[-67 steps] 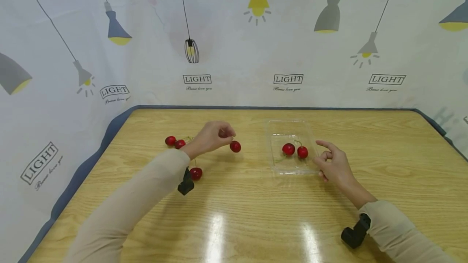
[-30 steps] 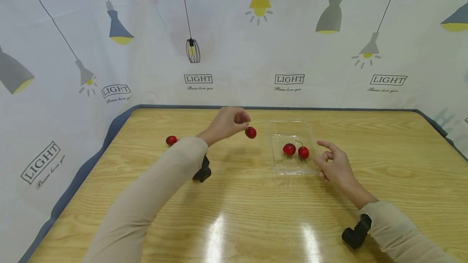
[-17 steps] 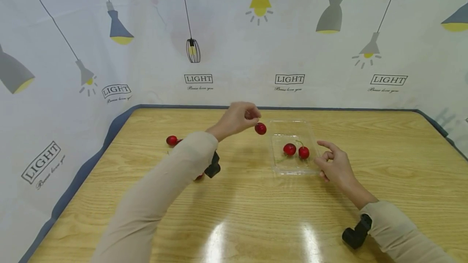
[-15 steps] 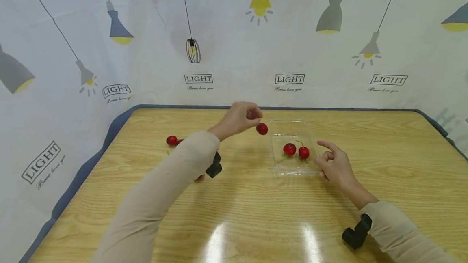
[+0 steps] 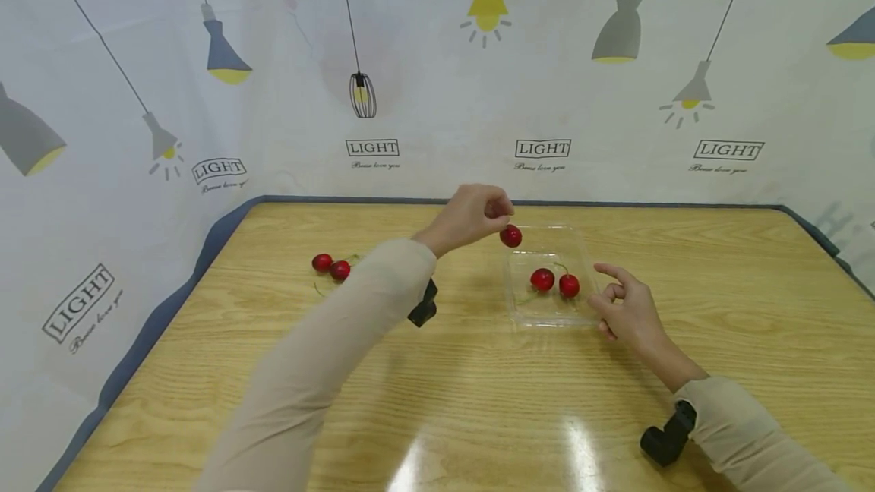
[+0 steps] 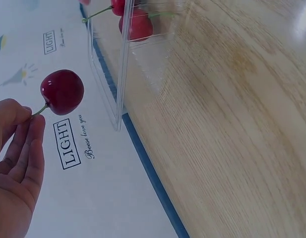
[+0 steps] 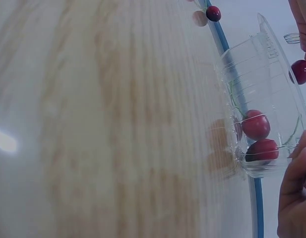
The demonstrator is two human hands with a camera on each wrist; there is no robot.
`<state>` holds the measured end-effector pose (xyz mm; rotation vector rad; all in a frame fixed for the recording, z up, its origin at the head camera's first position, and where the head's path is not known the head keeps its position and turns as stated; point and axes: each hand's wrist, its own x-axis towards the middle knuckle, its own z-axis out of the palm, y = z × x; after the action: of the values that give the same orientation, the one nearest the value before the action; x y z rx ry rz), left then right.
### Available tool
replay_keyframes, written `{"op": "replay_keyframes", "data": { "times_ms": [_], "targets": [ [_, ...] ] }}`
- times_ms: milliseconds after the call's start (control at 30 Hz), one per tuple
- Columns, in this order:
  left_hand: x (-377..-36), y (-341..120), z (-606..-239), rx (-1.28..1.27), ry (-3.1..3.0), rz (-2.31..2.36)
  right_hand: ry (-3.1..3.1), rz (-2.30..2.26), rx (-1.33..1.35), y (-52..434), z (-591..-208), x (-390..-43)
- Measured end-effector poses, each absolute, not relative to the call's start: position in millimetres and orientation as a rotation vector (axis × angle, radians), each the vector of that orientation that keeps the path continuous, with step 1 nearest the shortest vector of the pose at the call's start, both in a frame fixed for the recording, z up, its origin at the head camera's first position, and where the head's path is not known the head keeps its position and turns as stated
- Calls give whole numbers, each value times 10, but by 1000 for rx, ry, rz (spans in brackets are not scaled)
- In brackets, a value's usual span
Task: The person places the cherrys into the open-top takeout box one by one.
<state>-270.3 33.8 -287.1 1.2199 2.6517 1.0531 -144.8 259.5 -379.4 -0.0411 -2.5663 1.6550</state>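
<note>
The left hand (image 5: 470,215) pinches a cherry (image 5: 510,236) by its stem, holding it in the air just over the far left corner of the clear plastic box (image 5: 579,249), which stands on the wooden table (image 5: 478,393). The right hand (image 5: 625,310) rests against the box's near right corner, fingers loosely curled and forefinger stretched along the wall, gripping nothing. Two cherries (image 5: 554,282) lie inside the box, and another pair (image 5: 331,266) lies on the table well to the left of it.
</note>
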Motion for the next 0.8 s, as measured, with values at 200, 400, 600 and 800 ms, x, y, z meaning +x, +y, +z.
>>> {"op": "replay_keyframes", "data": {
  "times_ms": [200,400,600,800],
  "targets": [
    [-2715,428,-2875,1231,2657,1034,-2571,1651,-46,2595,-3790,-1447],
    [-2733,497,-2896,1220,2671,1017,-2576,1645,-51,2594,-3788,-1446],
    [-2748,585,-2884,1161,2686,1002,-2576,1639,-43,2597,-3797,-1449],
    [-2763,655,-2889,1131,2684,1055,-2569,1639,-44,2591,-3803,-1455]
  ]
}}
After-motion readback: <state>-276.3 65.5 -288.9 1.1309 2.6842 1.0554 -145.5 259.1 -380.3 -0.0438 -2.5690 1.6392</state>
